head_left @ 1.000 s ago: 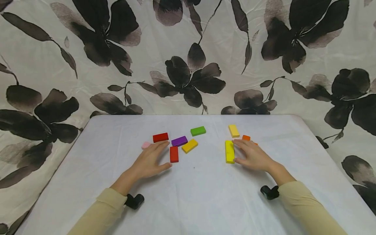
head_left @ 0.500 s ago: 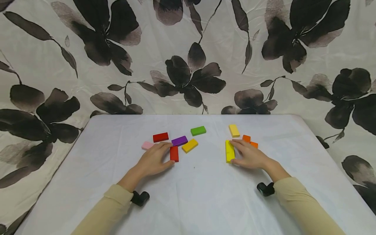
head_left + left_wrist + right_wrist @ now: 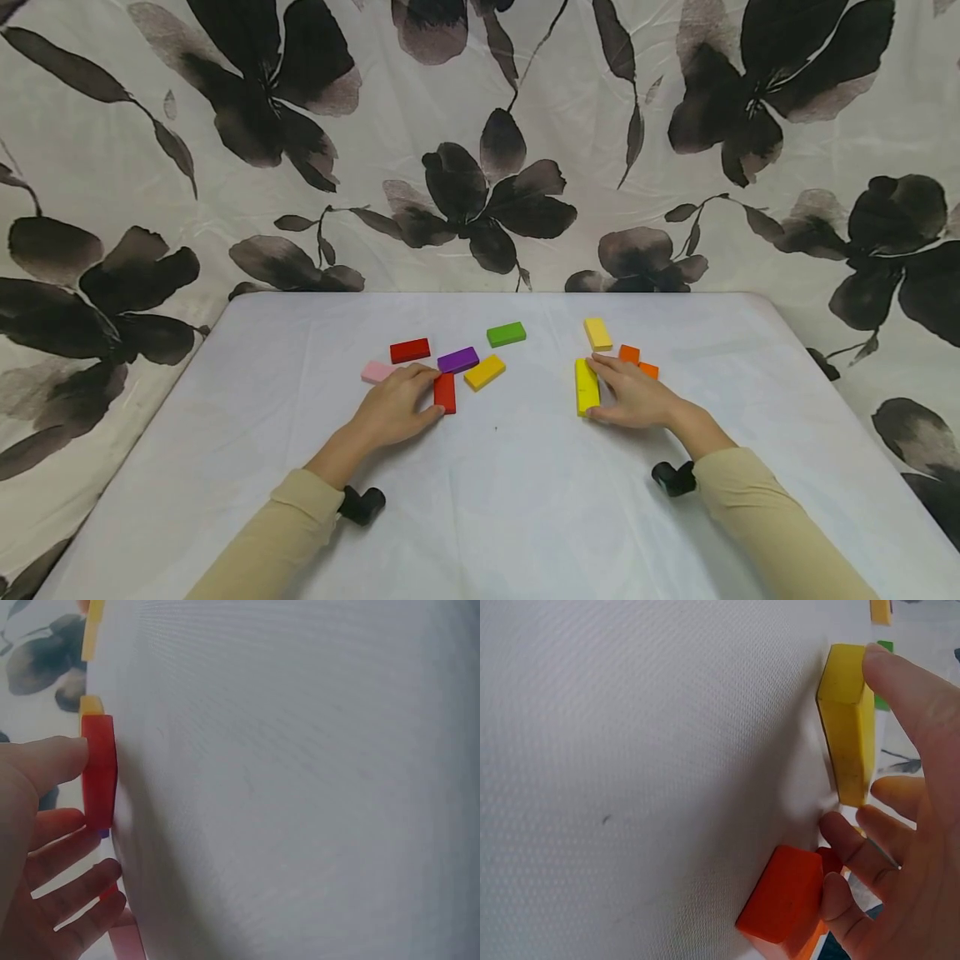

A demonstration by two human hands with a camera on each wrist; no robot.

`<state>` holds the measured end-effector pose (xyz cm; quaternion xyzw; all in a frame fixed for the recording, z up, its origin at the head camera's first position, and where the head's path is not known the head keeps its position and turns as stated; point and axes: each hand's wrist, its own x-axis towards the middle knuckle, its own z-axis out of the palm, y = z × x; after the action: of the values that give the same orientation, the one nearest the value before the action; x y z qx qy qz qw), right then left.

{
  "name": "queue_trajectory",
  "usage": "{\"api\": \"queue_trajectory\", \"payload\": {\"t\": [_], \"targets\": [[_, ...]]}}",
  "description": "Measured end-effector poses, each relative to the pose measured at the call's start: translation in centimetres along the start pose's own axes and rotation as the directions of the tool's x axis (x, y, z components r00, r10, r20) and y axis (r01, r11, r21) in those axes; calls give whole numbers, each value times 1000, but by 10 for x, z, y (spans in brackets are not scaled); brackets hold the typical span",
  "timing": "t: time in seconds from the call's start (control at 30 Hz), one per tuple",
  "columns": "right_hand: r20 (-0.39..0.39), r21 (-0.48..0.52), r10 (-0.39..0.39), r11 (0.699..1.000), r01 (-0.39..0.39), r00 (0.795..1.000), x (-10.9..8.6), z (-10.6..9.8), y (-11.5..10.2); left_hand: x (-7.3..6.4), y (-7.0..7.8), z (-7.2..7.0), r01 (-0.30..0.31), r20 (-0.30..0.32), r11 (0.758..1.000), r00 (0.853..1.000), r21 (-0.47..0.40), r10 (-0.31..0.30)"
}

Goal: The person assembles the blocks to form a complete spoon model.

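Observation:
In the head view, my left hand (image 3: 390, 408) pinches a red wooden block (image 3: 445, 393) lying on the white table, thumb at its near end and index finger at its far end. The left wrist view shows the thumb on that red block (image 3: 99, 772), the other fingers spread beside it. On the right, my right hand (image 3: 637, 393) spans a longer yellow block (image 3: 585, 388) end to end between thumb and index finger. From the right wrist, the thumb tip sits at one end of the yellow block (image 3: 849, 742), the index fingertip by the other.
Around the left hand lie a second red block (image 3: 409, 350), a pink block (image 3: 377, 372), a purple block (image 3: 458, 360) and an amber block (image 3: 485, 373). Farther back is a green block (image 3: 506, 334). Beyond the right hand lie a pale yellow block (image 3: 597, 334) and orange blocks (image 3: 649, 369).
My left hand has moved right, its thumb and index finger coming onto the red block's ends. My right hand has shifted slightly left onto the yellow block. The blocks have stayed in place.

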<state>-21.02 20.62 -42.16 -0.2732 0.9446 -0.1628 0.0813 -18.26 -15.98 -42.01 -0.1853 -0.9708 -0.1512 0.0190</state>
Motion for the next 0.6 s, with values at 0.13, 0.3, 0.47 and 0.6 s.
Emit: {"api": "queue_trajectory", "payload": {"t": [0.13, 0.3, 0.47, 0.6], "targets": [[15, -9, 11, 1000, -11, 1000, 0, 0, -1, 1, -1, 1, -4, -6, 1000, 1000, 2, 4], [2, -31, 13, 999, -13, 1000, 0, 2, -1, 0, -1, 1, 2, -6, 1000, 1000, 4, -2], [-22, -35, 8, 999, -9, 1000, -1, 3, -1, 0, -1, 1, 7, -5, 1000, 1000, 0, -7], [-37, -36, 14, 999, -15, 999, 0, 5, 0, 0, -1, 2, 12, -3, 1000, 1000, -1, -12]]}}
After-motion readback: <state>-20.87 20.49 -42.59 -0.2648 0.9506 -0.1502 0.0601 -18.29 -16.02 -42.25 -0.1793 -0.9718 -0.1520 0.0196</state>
